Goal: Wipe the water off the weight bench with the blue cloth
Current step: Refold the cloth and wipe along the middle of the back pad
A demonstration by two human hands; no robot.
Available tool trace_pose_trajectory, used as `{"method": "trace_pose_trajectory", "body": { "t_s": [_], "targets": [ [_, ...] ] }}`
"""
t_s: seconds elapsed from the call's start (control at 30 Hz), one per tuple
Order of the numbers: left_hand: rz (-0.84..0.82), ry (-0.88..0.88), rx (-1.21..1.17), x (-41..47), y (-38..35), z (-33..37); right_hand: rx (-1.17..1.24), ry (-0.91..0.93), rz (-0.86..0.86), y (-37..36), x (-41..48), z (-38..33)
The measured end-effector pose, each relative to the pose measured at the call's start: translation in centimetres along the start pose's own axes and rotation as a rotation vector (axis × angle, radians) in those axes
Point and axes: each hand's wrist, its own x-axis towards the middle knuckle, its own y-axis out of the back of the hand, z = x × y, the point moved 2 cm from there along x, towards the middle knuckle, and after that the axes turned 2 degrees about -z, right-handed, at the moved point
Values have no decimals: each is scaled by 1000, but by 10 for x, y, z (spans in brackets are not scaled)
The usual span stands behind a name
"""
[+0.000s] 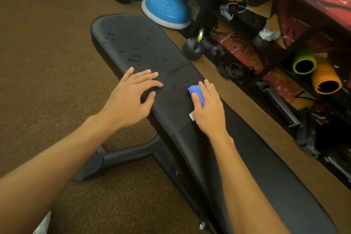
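The right grip [208, 108] is pressing the bunched blue cloth [196, 93] onto the desk [256, 173]; the left grip [131, 91] is resting open. Water droplets [136, 49] are covering the far pad, so most wiping is left.

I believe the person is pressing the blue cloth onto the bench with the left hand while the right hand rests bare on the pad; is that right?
The hands are swapped. In the head view the right hand presses the blue cloth onto the bench, while the left hand rests bare on the pad.
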Motion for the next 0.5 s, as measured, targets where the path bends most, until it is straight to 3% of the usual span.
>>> {"method": "trace_pose_trajectory", "body": {
  "t_s": [0.17, 0.33, 0.5],
  "targets": [
    [1, 3, -6, 0, 1, -1, -9, 273, -152, 16, -38, 5],
    [-6, 12, 0, 0, 0, 1, -5, -28, -61, 19, 1, 18],
    [-19, 17, -1, 0, 0, 1, -11, 183, -124, 11, -6, -4]
  ]
}}
